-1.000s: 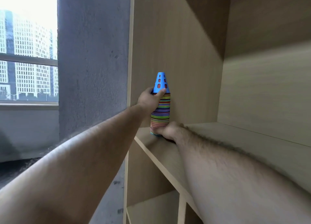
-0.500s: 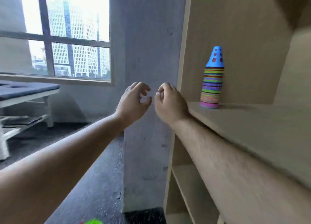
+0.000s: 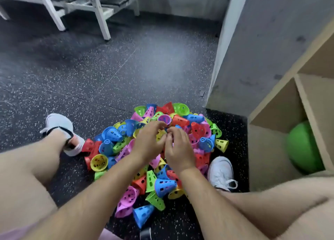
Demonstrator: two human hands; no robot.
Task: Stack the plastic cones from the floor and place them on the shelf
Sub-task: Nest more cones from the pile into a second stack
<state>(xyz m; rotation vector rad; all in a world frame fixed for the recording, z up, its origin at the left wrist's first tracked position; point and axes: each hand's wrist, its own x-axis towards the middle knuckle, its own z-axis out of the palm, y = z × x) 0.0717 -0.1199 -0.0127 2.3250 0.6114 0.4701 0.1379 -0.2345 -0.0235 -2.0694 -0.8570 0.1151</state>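
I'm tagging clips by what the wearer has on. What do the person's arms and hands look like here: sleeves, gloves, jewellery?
The left forearm and right forearm are bare to the frame edge, no sleeves showing. The left hand and right hand are ungloved, with no watch or band at either wrist. Rings are too blurred to rule out.

The plastic cones [image 3: 163, 184] lie before me in a loose heap on the dark speckled floor [image 3: 108, 68], tipped every way. They are blue, pink, yellow, green, red and purple, each small, tapered and pierced with holes. The pale wooden shelf [image 3: 262, 158] stands near the heap, on my right.
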